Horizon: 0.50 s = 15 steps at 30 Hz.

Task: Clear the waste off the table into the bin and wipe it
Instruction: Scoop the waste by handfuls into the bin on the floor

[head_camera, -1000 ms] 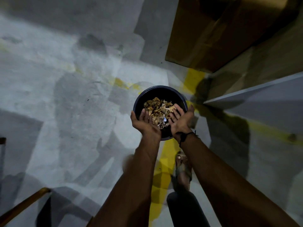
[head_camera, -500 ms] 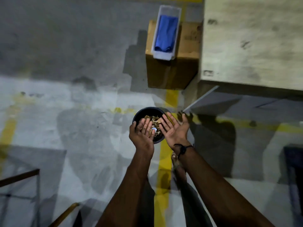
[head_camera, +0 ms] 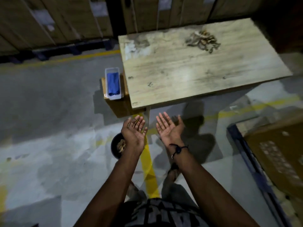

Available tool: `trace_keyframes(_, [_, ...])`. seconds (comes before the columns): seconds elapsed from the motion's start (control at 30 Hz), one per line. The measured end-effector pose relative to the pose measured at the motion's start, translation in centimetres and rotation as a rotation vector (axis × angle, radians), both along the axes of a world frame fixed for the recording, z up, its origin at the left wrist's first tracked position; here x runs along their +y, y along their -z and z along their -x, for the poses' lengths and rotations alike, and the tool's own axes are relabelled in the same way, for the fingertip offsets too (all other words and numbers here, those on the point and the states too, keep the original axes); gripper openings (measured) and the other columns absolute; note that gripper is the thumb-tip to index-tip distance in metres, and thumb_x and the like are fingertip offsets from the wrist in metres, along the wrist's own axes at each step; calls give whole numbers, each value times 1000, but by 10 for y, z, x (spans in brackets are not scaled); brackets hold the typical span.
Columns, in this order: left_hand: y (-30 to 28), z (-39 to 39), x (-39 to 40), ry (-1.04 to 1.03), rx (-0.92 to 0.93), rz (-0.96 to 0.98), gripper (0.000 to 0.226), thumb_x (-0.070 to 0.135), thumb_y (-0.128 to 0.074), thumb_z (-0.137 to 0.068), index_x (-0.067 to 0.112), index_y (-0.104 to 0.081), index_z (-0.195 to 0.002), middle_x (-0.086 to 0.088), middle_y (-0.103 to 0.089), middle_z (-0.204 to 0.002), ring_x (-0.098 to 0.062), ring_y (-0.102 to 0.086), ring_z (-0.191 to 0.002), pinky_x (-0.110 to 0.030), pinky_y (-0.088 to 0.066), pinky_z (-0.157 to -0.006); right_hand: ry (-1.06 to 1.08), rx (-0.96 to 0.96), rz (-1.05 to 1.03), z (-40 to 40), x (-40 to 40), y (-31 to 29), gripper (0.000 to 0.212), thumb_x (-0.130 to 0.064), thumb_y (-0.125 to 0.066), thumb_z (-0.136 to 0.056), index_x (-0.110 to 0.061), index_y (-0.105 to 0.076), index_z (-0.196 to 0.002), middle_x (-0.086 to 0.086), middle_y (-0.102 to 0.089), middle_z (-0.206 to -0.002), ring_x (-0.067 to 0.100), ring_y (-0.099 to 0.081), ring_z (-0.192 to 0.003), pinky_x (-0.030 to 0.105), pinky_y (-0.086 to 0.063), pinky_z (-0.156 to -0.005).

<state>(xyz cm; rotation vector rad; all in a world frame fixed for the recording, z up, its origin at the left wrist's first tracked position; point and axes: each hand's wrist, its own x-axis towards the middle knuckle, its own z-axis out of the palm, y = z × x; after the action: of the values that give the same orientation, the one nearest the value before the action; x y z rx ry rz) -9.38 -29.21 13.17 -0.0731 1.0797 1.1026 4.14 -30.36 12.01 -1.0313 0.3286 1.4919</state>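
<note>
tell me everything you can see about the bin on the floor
The bin is a small, dark, round container, likely plastic, standing upright on the grey concrete floor beside a yellow painted line, short of the table. It is open-topped and holds a heap of brownish waste scraps. The left hand and forearm hide its right side in this view; nothing visibly touches it.

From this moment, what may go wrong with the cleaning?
1. A few scraps seem to lie on the left hand; they may fall on the floor beside the bin.
2. A waste pile remains at the far end of the table; carrying it in bare hands may spill some.
</note>
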Motion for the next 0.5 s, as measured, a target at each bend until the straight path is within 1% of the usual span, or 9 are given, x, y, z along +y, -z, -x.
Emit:
trace_keyframes(0.07, [-19, -30, 7, 32, -17, -29, 39, 41, -44, -103, 13, -69, -114, -6, -69, -120, -19, -63, -112, -33, -42, -86, 29, -17, -31, -30, 1, -18, 63, -60, -36, -102, -11, -66, -127, 10, -63, -144, 24, -63, -122, 34, -49, -88])
trace_keyframes(0.13, [-33, -63, 14, 72, -31, -55, 36, 40, -46, -103, 14, -70, -108, -4, -69, -114, -20, -63, -109, -33, -42, -85, 52, -19, -71, -63, 4, -34, 62, -59, -36, -102, -12, -65, -129, 9, -63, -143, 22, -64, -121, 33, -49, -90])
trace_keyframes(0.23, [-42, -108, 24, 110, -37, -81, 36, 40, -47, -102, 13, -70, -110, -5, -68, -114, -21, -63, -110, -35, -42, -88, 62, -31, -116, -110, 12, -48, 63, -59, -37, -102, -12, -62, -135, 9, -63, -141, 22, -64, -121, 34, -47, -93])
trace_keyframes(0.3, [-45, -137, 32, 114, -46, -100, 37, 39, -47, -101, 13, -70, -112, -5, -68, -115, -20, -63, -107, -35, -42, -89, 76, -40, -129, -141, 19, -54, 62, -59, -37, -102, -12, -62, -134, 8, -64, -139, 22, -63, -121, 35, -46, -97])
trace_keyframes(0.43, [-53, -183, 55, 75, -63, -132, 34, 36, -50, -99, 11, -71, -108, -4, -68, -104, -18, -62, -92, -33, -43, -78, 89, -72, -132, -187, 36, -65, 63, -60, -37, -102, -12, -64, -133, 7, -67, -138, 22, -64, -123, 34, -46, -98])
trace_keyframes(0.5, [-60, -207, 71, 63, -61, -147, 32, 34, -52, -97, 10, -71, -107, -4, -69, -100, -18, -62, -89, -32, -43, -73, 94, -88, -146, -208, 48, -70, 63, -60, -38, -101, -13, -65, -133, 7, -69, -135, 23, -64, -125, 35, -44, -105])
